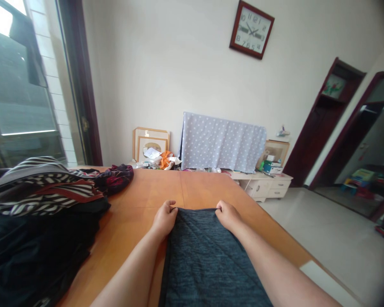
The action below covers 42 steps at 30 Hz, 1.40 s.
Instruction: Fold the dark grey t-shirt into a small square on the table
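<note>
Garment first, as I read it from my station: a dark blue-grey quilted garment (208,260) lies flat on the orange wooden surface (137,192), with its long axis running straight out from the hands toward the camera and out of the bottom of the view. I cannot see where its near end stops. The hands are closed on its far edge, each pinching the cloth between thumb and fingers: the left hand (164,219) at the left end of that edge, the right hand (228,215) at the right end. The garment therefore lies on the camera side of both hands, and neither hand is clearly nearer to it, since they sit about level, one on either side of its centre line. The left hand is the nearer to a heap of black clothing (28,251) on the surface, which has a striped garment (41,187) on it and a dark red patterned cloth (115,179) at its far end, all apart from the grip. Beyond the surface, picture frames (150,145) and a polka-dot cloth (222,143) lean against the wall, and a white drawer cabinet (264,187) stands off to the right.
</note>
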Motion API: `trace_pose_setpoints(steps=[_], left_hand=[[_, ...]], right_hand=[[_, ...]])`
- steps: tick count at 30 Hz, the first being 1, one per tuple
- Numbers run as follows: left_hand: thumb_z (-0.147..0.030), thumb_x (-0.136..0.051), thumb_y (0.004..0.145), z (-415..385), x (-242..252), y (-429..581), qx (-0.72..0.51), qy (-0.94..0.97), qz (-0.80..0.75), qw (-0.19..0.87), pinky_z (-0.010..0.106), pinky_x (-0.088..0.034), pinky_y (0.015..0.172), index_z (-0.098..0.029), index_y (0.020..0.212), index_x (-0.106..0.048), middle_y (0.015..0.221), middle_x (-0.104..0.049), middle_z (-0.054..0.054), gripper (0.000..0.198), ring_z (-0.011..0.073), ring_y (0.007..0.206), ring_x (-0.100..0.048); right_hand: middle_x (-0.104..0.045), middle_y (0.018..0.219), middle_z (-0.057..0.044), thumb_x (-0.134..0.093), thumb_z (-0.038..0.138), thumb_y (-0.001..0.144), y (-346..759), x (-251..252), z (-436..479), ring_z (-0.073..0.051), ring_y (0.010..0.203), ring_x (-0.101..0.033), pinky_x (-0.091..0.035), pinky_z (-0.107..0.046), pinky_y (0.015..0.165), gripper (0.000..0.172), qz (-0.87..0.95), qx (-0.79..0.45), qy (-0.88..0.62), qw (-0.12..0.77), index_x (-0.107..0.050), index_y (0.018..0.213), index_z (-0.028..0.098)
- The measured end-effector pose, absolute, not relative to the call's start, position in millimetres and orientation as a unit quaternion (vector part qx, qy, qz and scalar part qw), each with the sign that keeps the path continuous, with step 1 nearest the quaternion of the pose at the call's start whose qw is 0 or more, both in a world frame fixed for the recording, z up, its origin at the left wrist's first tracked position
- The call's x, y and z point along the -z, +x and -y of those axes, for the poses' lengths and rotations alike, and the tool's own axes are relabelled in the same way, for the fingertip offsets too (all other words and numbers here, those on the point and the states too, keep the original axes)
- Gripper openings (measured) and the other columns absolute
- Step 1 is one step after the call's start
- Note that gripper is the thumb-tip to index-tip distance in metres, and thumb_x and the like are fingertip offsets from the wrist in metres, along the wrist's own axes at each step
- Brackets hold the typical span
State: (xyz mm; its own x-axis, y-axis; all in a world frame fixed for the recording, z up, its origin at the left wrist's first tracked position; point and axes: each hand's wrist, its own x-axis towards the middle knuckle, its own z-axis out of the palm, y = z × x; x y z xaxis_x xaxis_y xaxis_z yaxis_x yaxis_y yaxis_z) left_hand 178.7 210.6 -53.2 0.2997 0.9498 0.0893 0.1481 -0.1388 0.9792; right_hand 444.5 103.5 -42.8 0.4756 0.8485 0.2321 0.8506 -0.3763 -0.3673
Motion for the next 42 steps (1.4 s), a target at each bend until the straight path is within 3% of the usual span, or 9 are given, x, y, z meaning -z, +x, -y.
trace_pose_setpoints(steps=[5, 10, 13, 18, 27, 32, 36, 39, 42], left_hand=[[-0.028, -0.067, 0.079, -212, 53, 177, -0.400, 0.632, -0.440, 0.497, 0.026, -0.049, 0.071, -0.018, 0.118, -0.063, 0.081, -0.072, 0.004, 0.040, 0.0188, 0.078, -0.067], [-0.026, -0.068, 0.077, -212, 56, 178, -0.404, 0.623, -0.426, 0.517, 0.026, -0.049, 0.070, -0.017, 0.118, -0.063, 0.080, -0.071, 0.003, 0.042, 0.0178, 0.077, -0.067], [-0.028, -0.068, 0.078, -213, 57, 179, -0.409, 0.617, -0.410, 0.532, 0.025, -0.049, 0.068, -0.017, 0.119, -0.061, 0.080, -0.070, 0.002, 0.043, 0.0166, 0.074, -0.066], [-0.025, -0.060, 0.083, -214, 61, 180, -0.419, 0.609, -0.373, 0.560, 0.023, -0.049, 0.066, -0.015, 0.124, -0.055, 0.083, -0.069, 0.002, 0.043, 0.0134, 0.072, -0.066], [-0.030, -0.065, 0.082, -224, 71, 180, -0.418, 0.604, -0.441, 0.516, 0.022, -0.044, 0.063, -0.016, 0.128, -0.053, 0.078, -0.068, 0.002, 0.050, 0.0134, 0.068, -0.063], [-0.031, -0.065, 0.081, -224, 69, 180, -0.408, 0.611, -0.455, 0.503, 0.023, -0.044, 0.064, -0.016, 0.125, -0.056, 0.083, -0.070, 0.004, 0.048, 0.0158, 0.073, -0.065], [-0.020, -0.068, 0.073, -220, 63, 178, -0.408, 0.614, -0.451, 0.503, 0.023, -0.043, 0.063, -0.017, 0.122, -0.058, 0.080, -0.070, 0.001, 0.050, 0.0149, 0.069, -0.064], [-0.015, -0.064, 0.073, -216, 57, 176, -0.416, 0.600, -0.451, 0.513, 0.023, -0.043, 0.059, -0.017, 0.123, -0.056, 0.078, -0.068, 0.001, 0.051, 0.0139, 0.064, -0.061], [-0.014, -0.060, 0.074, -210, 51, 177, -0.419, 0.591, -0.426, 0.542, 0.022, -0.043, 0.057, -0.016, 0.123, -0.054, 0.078, -0.067, 0.001, 0.049, 0.0124, 0.062, -0.060]], right_hand=[[-0.062, 0.092, -0.002, -0.054, 0.022, 0.083, 439, 44, -106, -0.014, 0.077, -0.054, -0.027, -0.025, 0.060, 0.008, 0.477, 0.017, -0.853, 0.211, -0.061, 0.080, 0.022], [-0.063, 0.097, -0.002, -0.054, 0.020, 0.083, 416, 33, -116, -0.015, 0.081, -0.056, -0.029, -0.025, 0.062, 0.015, 0.531, 0.019, -0.812, 0.242, -0.065, 0.092, 0.025], [-0.065, 0.095, -0.002, -0.055, 0.018, 0.083, 400, 29, -122, -0.015, 0.083, -0.057, -0.032, -0.024, 0.065, 0.017, 0.590, -0.026, -0.767, 0.249, -0.066, 0.094, 0.024], [-0.064, 0.084, 0.001, -0.060, 0.016, 0.077, 388, 31, -125, -0.013, 0.074, -0.055, -0.032, -0.022, 0.064, 0.009, 0.616, -0.052, -0.749, 0.239, -0.064, 0.081, 0.022], [-0.062, 0.081, 0.000, -0.053, 0.017, 0.084, 393, 37, -125, -0.014, 0.075, -0.054, -0.031, -0.023, 0.063, 0.008, 0.553, -0.022, -0.790, 0.264, -0.058, 0.079, 0.021], [-0.062, 0.100, -0.003, -0.056, 0.019, 0.084, 387, 35, -126, -0.015, 0.082, -0.056, -0.034, -0.023, 0.067, 0.012, 0.556, -0.007, -0.788, 0.264, -0.063, 0.093, 0.023], [-0.062, 0.100, -0.002, -0.054, 0.022, 0.087, 375, 30, -124, -0.015, 0.083, -0.058, -0.036, -0.024, 0.069, 0.015, 0.580, 0.002, -0.769, 0.270, -0.065, 0.096, 0.025], [-0.063, 0.092, -0.001, -0.054, 0.024, 0.087, 365, 29, -122, -0.015, 0.081, -0.058, -0.034, -0.024, 0.067, 0.013, 0.602, -0.009, -0.758, 0.252, -0.067, 0.089, 0.026], [-0.065, 0.096, -0.002, -0.055, 0.022, 0.086, 356, 29, -123, -0.015, 0.081, -0.059, -0.035, -0.024, 0.066, 0.016, 0.596, -0.008, -0.757, 0.267, -0.069, 0.093, 0.026]])
